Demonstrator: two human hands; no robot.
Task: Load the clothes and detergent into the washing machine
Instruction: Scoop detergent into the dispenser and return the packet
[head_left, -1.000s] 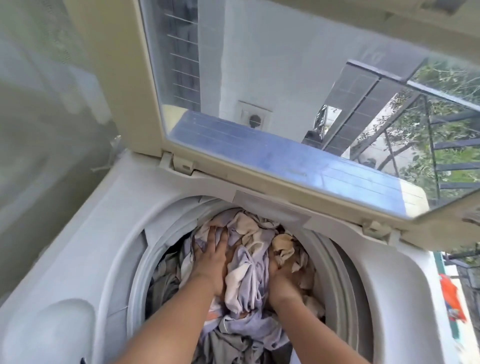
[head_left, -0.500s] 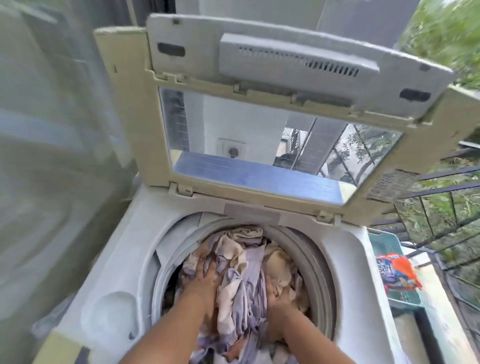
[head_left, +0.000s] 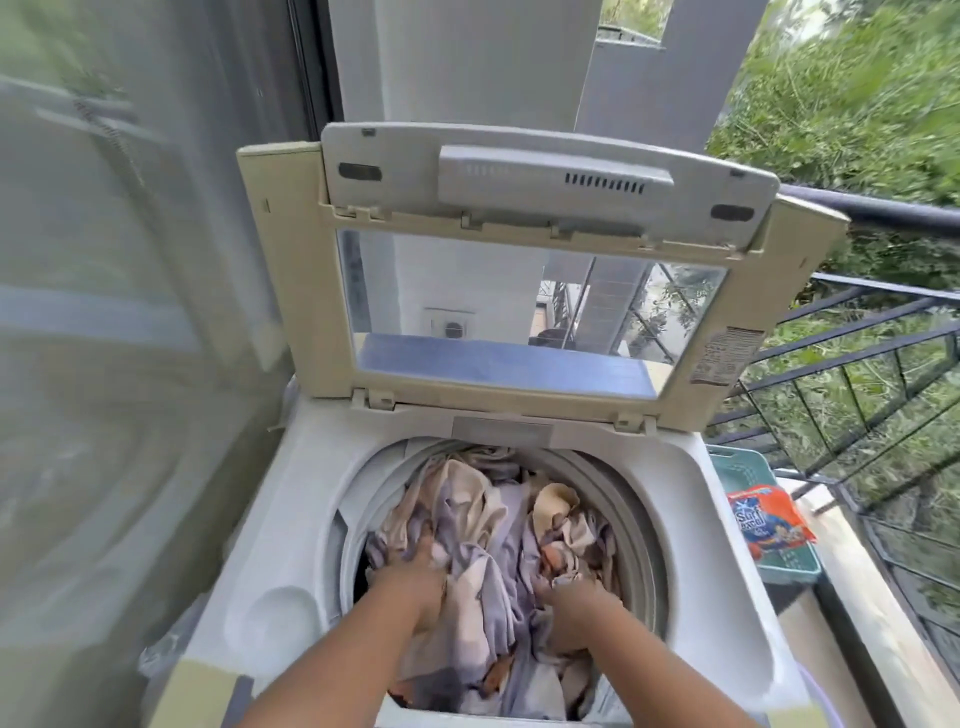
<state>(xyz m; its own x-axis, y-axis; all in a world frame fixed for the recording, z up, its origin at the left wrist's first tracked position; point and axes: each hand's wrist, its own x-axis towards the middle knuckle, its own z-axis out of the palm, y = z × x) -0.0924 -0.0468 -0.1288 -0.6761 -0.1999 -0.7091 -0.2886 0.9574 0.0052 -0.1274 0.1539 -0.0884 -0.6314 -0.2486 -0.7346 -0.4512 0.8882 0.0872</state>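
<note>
Lavender-and-beige clothes (head_left: 488, 540) in drum (head_left: 631, 525), pressed down under left hand (head_left: 415, 577) and right hand (head_left: 569, 597), fingers sunk in folds, spread unclear, to clear room; detergent (head_left: 771, 519) on basket (head_left: 748, 467), well apart.

a home balcony: washing machine (head_left: 322, 519) beside metal railing (head_left: 857, 332) and greenery (head_left: 841, 93).

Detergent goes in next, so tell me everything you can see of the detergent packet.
The detergent packet is a soft orange and blue plastic pouch with white lettering, apparently sealed. It lies flat and slightly tilted in a teal plastic basket right of the washing machine, beside the railing. Neither hand touches it; both are in the drum.
</note>
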